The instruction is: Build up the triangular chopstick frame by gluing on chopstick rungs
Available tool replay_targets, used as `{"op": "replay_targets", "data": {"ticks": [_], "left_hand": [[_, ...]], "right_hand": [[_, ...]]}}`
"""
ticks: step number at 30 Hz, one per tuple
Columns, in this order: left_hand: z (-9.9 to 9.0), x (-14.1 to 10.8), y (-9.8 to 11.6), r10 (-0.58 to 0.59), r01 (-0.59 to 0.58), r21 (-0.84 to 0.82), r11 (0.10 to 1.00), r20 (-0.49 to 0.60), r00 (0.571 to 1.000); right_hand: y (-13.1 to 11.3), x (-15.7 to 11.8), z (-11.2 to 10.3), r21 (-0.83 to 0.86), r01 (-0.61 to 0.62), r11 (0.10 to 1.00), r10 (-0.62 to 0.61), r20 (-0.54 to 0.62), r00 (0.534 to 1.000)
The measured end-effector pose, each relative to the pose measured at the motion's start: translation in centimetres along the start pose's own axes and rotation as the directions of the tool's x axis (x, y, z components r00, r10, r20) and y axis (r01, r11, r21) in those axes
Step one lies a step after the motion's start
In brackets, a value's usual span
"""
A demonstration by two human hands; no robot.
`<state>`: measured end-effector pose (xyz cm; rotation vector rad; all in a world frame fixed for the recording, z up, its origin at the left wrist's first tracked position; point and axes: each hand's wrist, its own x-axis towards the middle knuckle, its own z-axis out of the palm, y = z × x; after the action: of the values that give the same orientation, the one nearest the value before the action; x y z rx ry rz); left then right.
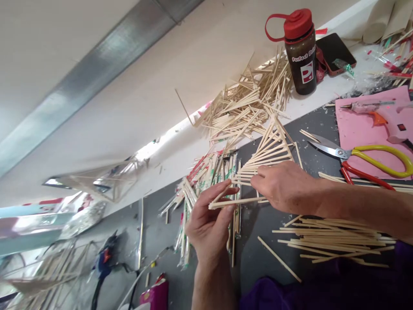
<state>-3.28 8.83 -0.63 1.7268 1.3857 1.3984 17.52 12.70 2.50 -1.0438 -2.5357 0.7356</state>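
Note:
A ladder-like structure of pale wooden sticks [269,148] is held above the dark mat in both hands. My left hand [211,217] has its thumb and fingers closed round the structure's near left corner, where sticks meet at an angle. My right hand [280,185] is closed at the structure's right side, its fingertips pinching the ends of the crosswise sticks. Below my right forearm lie loose wooden sticks [335,239], and a single stick [279,258] rests apart from them.
A big pile of sticks [248,103] lies behind, beside a dark bottle [302,56] with a red lid. Scissors [345,153] and a glue gun [371,107] rest on a pink sheet [348,129] at right. Wrapped chopsticks [209,172] and a blue glue gun [105,260] are left.

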Motion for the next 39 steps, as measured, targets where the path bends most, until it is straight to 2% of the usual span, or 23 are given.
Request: {"op": "replay_targets", "data": {"ticks": [21,31,39], "left_hand": [[-0.6,0.0,-0.3,-0.016,0.015,0.054,0.998,0.021,1.0],[-0.8,0.2,-0.4,0.033,-0.032,-0.019,0.999,0.094,0.995],[-0.7,0.2,-0.6,0.045,-0.042,-0.036,0.998,0.097,0.994]], "right_hand": [[-0.3,0.3,-0.5,-0.03,0.013,0.999,-0.011,0.062,0.998],[0.1,0.1,-0.2,-0.09,0.017,0.996,-0.016,0.009,1.0],[0.6,0.1,0.5,-0.119,0.027,0.992,-0.036,-0.068,0.997]]}}
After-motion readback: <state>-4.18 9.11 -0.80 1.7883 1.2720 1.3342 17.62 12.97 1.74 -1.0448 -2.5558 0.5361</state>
